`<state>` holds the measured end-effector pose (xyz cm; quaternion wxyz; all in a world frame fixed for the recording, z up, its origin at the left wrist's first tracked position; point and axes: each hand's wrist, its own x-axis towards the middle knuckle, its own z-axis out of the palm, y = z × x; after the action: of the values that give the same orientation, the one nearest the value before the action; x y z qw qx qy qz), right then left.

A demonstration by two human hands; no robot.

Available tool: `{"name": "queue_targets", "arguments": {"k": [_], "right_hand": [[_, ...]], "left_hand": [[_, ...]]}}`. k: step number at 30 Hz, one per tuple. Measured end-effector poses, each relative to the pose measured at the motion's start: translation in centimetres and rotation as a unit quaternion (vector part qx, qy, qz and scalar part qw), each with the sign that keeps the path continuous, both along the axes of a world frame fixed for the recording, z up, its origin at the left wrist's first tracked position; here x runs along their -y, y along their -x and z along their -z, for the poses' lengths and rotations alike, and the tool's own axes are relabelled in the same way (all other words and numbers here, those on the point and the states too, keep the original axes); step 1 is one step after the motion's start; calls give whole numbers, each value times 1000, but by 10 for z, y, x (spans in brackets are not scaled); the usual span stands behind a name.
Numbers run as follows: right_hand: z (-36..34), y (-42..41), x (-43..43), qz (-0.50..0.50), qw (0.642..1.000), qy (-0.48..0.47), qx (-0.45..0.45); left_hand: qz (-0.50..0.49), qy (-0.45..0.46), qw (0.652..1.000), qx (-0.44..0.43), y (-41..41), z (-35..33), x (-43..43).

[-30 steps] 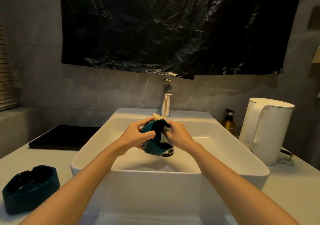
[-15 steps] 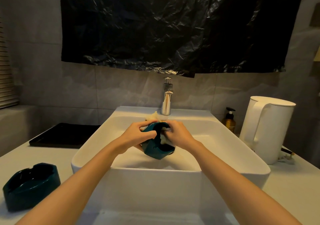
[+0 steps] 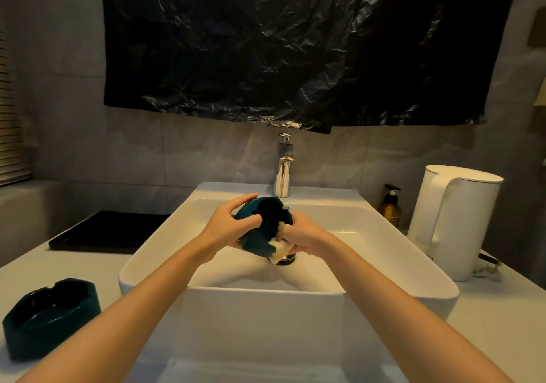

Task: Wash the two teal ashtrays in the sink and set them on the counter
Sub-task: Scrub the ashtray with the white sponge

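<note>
View: head camera, looking forward and down over the sink.
Left hand [image 3: 227, 229]: grips the held ashtray, thumb across its near side and fingers curled over the top edge.
Right hand [image 3: 304, 236]: fingers clenched round a pale sponge, pressing it against the lower right edge of the held ashtray.
Held ashtray [image 3: 255, 242]: teal, tilted on its side with the dark hollow facing up and to the right; it is above the sink basin, between the two hands, just over the drain.
Sponge [image 3: 277, 248]: pale yellow, bunched in the right hand, touching the held ashtray's rim; part of it is hidden by the fingers.
Second ashtray [image 3: 50, 317]: teal, upright on the bench at lower left, well apart from the sink, notches along its rim, inside glossy.
Sink [image 3: 147, 260]: white, rectangular, standing on the bench; both forearms reach over its front wall.
Drain [image 3: 289, 260]: dark metal ring on the basin floor, half hidden under the sponge.
Faucet [image 3: 283, 170]: chrome, upright at the back rim; whether water runs cannot be told.
Bench [image 3: 502, 323]: pale surface on both sides of the sink.
Black tray [image 3: 109, 230]: flat on the bench, left of the sink.
Kettle [image 3: 455, 223]: white, on the bench to the right, handle toward the sink.
Soap bottle [image 3: 390, 207]: amber with black pump, between sink and kettle.
Plastic sheet [image 3: 295, 43]: black, crinkled, hanging on the wall above the faucet.
</note>
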<state>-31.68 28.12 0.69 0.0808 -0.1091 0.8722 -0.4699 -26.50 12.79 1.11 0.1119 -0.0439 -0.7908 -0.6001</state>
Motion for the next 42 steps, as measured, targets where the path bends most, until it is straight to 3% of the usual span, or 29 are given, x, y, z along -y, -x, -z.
{"name": "queue_targets", "arguments": {"k": [4,7,10,14,21,23,27,34,39,42], "right_hand": [[4,6,-4,55,983,-103,-142],[3,1,-5,66,970,-128,-198],[2,3,-3,44,972,-124,-193],[0,2,-3,-21,993,-21,-113],[5,1,-7,12,959,-176,-224],[4,2,-7,0,959,-173,-226],[2,0,-5,-38,976,-68,-205],[2,-3,-6,12,949,-157,-273],[0,4,-3,92,976,-104,-170],[2,3,-1,57,994,-47,-76]], "left_hand": [[29,22,999,12,-1,2,-1],[29,7,999,19,-2,1,-1],[23,0,1000,17,-3,-2,1],[16,-1,1000,17,-4,-2,3],[22,20,999,31,-7,-3,0],[21,22,999,32,-7,-4,1],[30,51,998,36,-6,-1,2],[31,12,998,50,-6,-4,-2],[50,-52,997,41,-5,-5,-5],[12,-24,1000,-8,-3,-2,-4]]}}
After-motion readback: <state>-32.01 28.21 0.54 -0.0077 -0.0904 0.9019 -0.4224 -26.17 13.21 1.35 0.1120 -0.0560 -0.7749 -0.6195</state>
